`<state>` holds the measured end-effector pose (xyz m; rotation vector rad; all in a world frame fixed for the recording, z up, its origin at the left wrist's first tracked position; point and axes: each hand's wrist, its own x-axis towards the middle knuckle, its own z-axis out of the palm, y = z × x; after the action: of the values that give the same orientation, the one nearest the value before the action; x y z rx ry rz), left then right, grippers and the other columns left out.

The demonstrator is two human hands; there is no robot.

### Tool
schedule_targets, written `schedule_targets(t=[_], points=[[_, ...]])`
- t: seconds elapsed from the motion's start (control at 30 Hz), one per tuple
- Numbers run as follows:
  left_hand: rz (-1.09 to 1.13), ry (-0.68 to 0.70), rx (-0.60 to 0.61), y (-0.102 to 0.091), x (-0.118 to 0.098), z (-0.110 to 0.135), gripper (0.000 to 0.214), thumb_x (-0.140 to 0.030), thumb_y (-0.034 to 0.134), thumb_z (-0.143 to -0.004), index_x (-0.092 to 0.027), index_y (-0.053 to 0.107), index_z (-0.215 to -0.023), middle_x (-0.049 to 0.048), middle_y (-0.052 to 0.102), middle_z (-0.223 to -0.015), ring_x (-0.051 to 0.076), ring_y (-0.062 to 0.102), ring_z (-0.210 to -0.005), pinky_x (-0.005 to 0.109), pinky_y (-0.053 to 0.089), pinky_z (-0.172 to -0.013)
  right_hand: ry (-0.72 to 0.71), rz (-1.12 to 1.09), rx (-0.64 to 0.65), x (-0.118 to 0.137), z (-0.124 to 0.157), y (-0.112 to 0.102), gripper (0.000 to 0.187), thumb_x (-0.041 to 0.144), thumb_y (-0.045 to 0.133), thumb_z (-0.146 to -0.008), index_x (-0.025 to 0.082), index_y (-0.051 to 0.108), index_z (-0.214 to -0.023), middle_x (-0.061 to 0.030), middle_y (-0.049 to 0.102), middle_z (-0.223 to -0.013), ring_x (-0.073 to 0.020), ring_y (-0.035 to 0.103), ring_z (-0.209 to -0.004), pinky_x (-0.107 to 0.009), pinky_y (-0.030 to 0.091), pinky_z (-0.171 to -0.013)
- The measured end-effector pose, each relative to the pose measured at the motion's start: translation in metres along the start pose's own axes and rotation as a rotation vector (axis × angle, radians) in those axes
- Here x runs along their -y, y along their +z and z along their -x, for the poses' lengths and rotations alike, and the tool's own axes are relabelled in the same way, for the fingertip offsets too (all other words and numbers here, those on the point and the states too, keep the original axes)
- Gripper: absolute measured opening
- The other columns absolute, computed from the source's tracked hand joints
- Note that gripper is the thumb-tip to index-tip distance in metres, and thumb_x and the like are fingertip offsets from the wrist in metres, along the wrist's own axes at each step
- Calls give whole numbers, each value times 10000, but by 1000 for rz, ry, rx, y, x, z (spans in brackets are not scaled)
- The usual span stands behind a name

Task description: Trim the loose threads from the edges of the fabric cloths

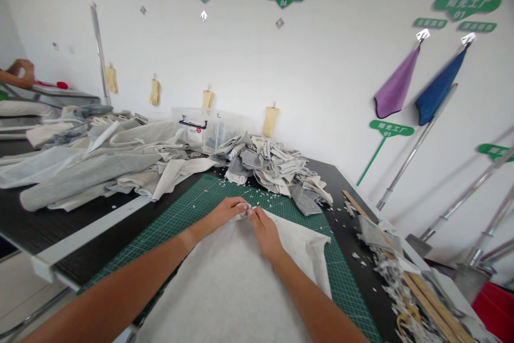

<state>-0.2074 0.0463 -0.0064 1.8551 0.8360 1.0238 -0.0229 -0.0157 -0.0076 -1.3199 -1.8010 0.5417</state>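
A large piece of whitish-grey fabric (233,284) lies over the green cutting mat (160,225) and spreads toward me. Its far edge is pinched between the fingers of my left hand (228,212) and my right hand (263,230), which meet close together. The fabric looks bunched where the fingertips press. Whether anything small sits between the fingers is hidden. Beyond my hands, small white scraps are strewn over the mat, in front of a heap of cut grey cloth pieces (269,161).
Long grey fabric lengths (96,166) pile up at the left, near a clear plastic bin (201,129). Wooden strips (421,289) and shredded scraps lie along the right edge. Mop poles (417,150) lean on the wall. Another person's hands (22,73) show at far left.
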Motion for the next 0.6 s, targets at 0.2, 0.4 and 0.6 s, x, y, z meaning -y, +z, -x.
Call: schedule_targets(t=[0.2, 0.4, 0.6], points=[[4, 5, 19, 0, 1, 0, 386, -496, 573, -901, -139, 711, -950, 45, 696, -881, 175, 604, -847, 264, 441, -801, -9, 10, 1, -1, 0, 0, 374, 535, 337, -1025, 245, 515, -868, 24, 584, -760, -161, 534, -693, -255, 294, -622], [-2, 5, 21, 0, 5, -2, 389, -494, 578, -894, -139, 718, -968, 45, 703, -888, 176, 607, -844, 267, 446, -795, -20, 10, -3, -1, 0, 0, 377, 529, 331, -1028, 243, 518, -869, 19, 589, -757, -163, 536, -687, -256, 295, -622], [-15, -8, 3, 2, 6, -2, 383, -482, 573, -888, -137, 726, -954, 50, 703, -868, 181, 605, -832, 270, 447, -789, -30, 38, 6, -4, -1, 0, 375, 523, 327, -1033, 242, 515, -872, 17, 597, -769, -162, 546, -699, -251, 302, -626]])
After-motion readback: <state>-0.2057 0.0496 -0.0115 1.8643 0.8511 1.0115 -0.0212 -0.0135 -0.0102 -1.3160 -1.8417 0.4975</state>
